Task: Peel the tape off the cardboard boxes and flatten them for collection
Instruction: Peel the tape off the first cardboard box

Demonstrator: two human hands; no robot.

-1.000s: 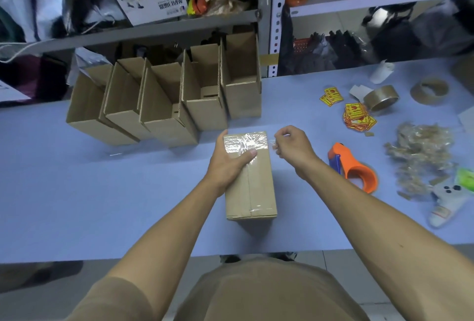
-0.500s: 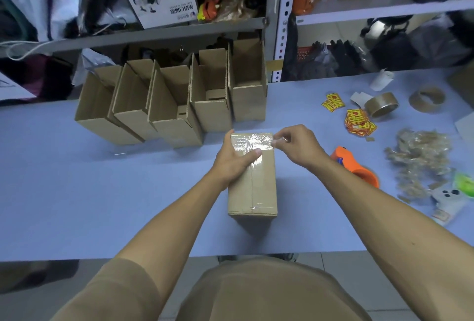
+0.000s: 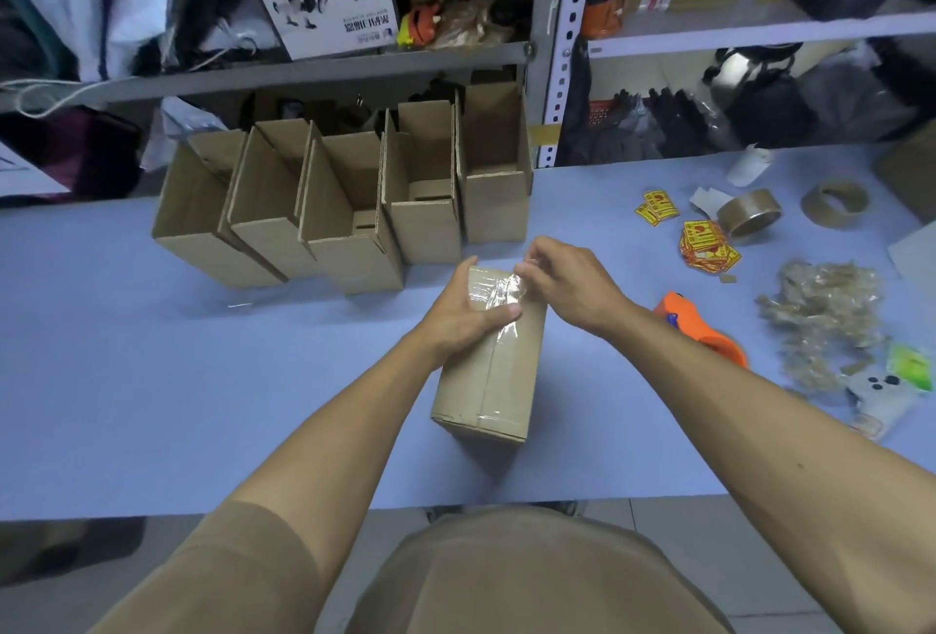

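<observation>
A sealed brown cardboard box (image 3: 506, 370) lies lengthwise on the blue table (image 3: 152, 380), with clear tape (image 3: 494, 296) wrinkled over its far end and running down the centre seam. My left hand (image 3: 463, 316) presses flat on the far left part of the box, thumb across the tape. At the far right corner of the box, my right hand (image 3: 567, 278) pinches a lifted edge of the clear tape between its fingertips.
Several open, empty cardboard boxes (image 3: 354, 208) stand in a row behind. To the right lie an orange tape dispenser (image 3: 699, 329), a pile of crumpled tape (image 3: 820, 314), two tape rolls (image 3: 749, 213), yellow stickers (image 3: 704, 243) and a white phone (image 3: 881, 400). Cluttered shelves (image 3: 314, 76) rise behind the table.
My right hand has moved left from beside the box onto its far right corner, and the tape there now lifts in its fingers. My left hand stays on the box.
</observation>
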